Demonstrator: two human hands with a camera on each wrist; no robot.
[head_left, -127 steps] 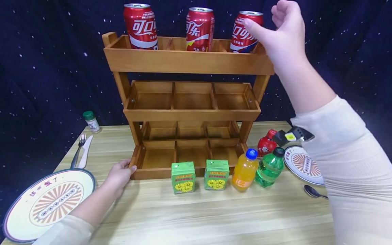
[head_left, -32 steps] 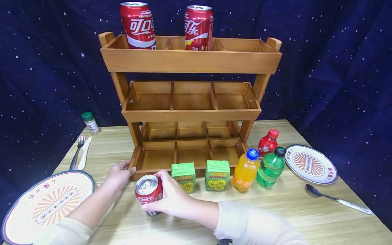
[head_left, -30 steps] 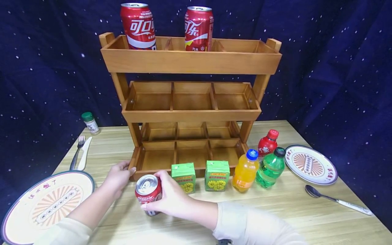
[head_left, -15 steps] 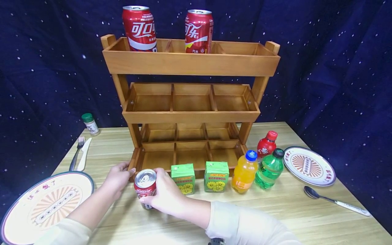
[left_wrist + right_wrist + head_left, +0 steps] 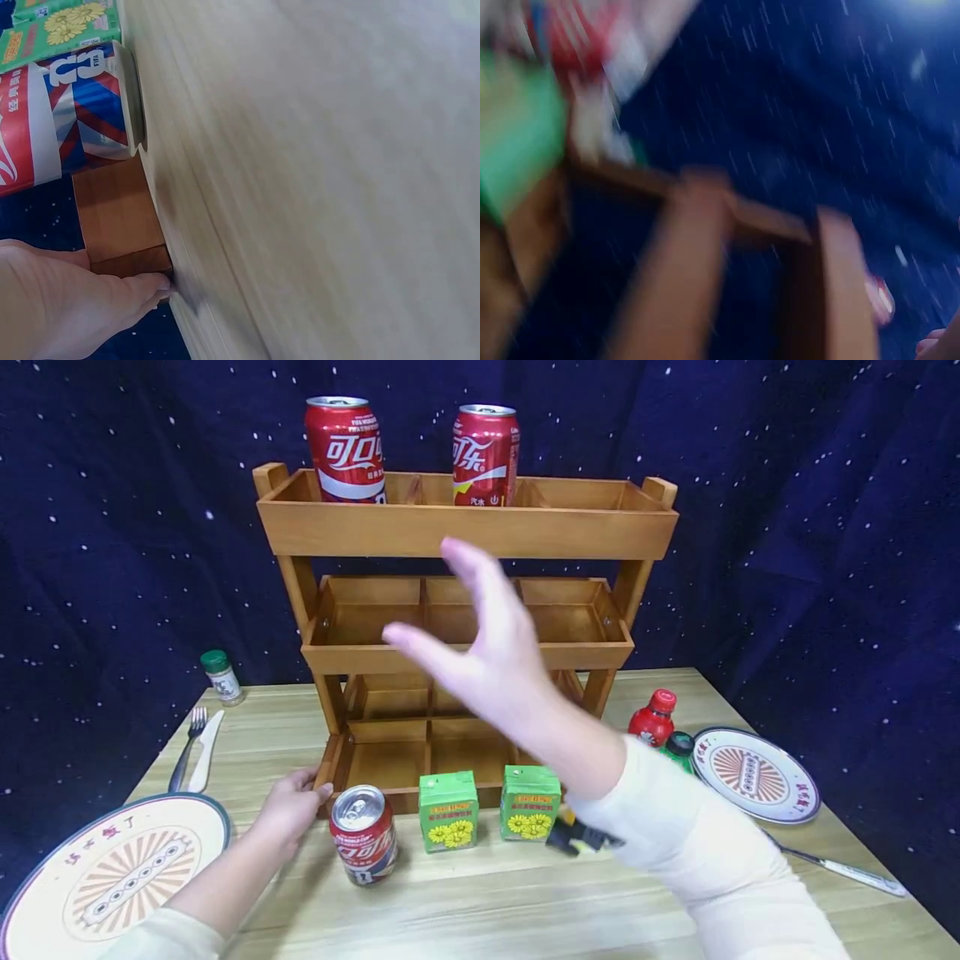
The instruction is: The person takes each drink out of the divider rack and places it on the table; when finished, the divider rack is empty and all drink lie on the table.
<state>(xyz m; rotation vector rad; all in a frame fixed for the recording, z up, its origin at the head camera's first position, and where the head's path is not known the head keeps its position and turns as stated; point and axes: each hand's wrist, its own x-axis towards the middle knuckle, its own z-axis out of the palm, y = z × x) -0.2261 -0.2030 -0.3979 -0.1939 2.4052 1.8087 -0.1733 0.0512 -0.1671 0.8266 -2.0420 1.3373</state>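
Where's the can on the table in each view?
Head: can, lower left of centre.
Left wrist: can, upper left, cut off.
Right wrist: perhaps the red smear, upper left; too blurred to confirm.
Shared landmark: rack, behind can in head, below it in left wrist.

Room right of the upper cans point(image 5: 486, 456), cartons point(image 5: 448, 814) before the bottom tier point(image 5: 406, 800)

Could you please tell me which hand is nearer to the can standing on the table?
The left hand: it grips the rack at its lower front corner, just left of the can. The right hand hangs higher, to the right of the can.
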